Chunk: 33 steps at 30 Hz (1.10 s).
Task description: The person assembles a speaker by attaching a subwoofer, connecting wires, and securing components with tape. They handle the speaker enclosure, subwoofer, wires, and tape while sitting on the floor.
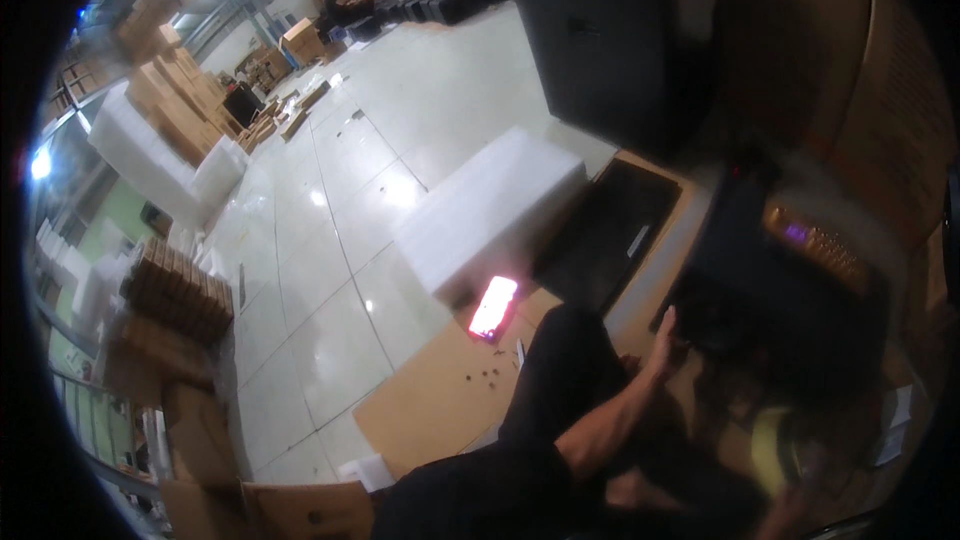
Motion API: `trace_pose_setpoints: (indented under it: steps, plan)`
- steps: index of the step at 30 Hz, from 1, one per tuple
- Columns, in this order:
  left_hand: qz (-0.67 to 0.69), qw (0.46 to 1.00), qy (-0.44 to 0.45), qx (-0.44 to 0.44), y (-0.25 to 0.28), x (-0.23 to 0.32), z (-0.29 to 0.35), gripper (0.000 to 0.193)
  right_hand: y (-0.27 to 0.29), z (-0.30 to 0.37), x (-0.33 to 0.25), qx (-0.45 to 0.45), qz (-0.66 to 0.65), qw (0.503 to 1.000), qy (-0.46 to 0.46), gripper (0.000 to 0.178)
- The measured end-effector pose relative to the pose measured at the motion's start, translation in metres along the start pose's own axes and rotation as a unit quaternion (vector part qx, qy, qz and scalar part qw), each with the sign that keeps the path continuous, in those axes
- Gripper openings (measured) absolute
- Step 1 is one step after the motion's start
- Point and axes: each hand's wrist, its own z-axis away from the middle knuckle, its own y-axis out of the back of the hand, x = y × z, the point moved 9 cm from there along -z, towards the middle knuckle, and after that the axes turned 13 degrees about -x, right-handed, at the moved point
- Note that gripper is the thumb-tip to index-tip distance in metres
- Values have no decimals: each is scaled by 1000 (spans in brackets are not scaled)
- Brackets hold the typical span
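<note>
A black box (740,270) with a gold control panel (818,248) stands tilted at the right, a small purple display lit on the panel. My left hand (662,345) grips its near left edge, thumb up along the side and the other fingers mostly hidden. Low at the right, my right hand (797,495) is dark and smeared by motion. Right beside it is a yellow ring (768,450), which looks like a roll of tape; whether the fingers hold it cannot be made out.
A lit phone (493,308) and several small dark screws (484,373) lie on a cardboard sheet (420,410). Beyond are a white foam block (490,205) and a black panel (610,230). A large black cabinet (600,40) stands far right; stacked cartons (180,285) line the left.
</note>
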Motion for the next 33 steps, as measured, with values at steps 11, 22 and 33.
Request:
trace_pose_setpoints:
  steps: [11, 22, 33]
  plan:
    - [-116, 984, -76, -113, -52, 31, 10, 71, -6, 4, 30, 55, -174, 979, 90, 33]
    - [-21, 994, -92, -45, -41, 17, 14, 61, -1, 29, 27, 86, -157, 983, -46, 42]
    - [-74, 993, -84, -38, -35, 11, 30, 66, -58, -18, -36, -61, -37, 997, 3, 31]
